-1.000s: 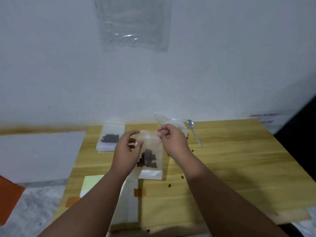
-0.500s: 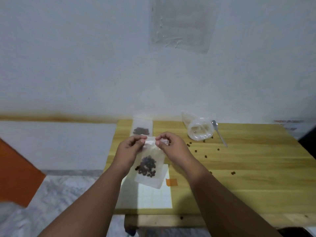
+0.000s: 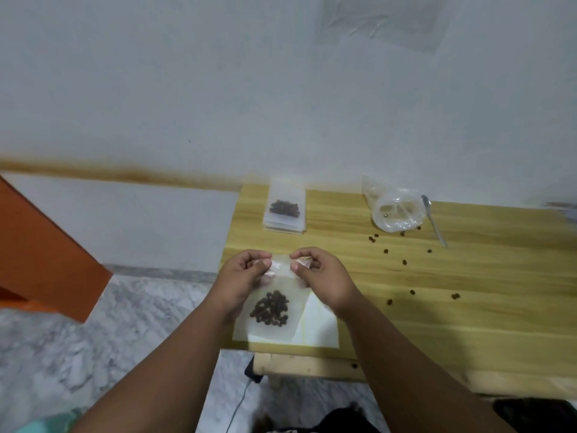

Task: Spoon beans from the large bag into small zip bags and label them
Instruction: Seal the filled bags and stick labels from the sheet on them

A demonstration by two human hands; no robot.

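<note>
My left grip and right grip cover the top corners of the small clear zip bag of dark beans, so its seal is hidden from me. The pale wooden table runs off the right edge. The white sheet lies partly under the bag, its markings blurred.

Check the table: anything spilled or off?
Yes. Loose beans lie scattered on the wooden table, from beside the nearly empty large bag and spoon toward the front edge; one sits on the frame below. Both hands, left and right, pinch the top of the small zip bag.
</note>
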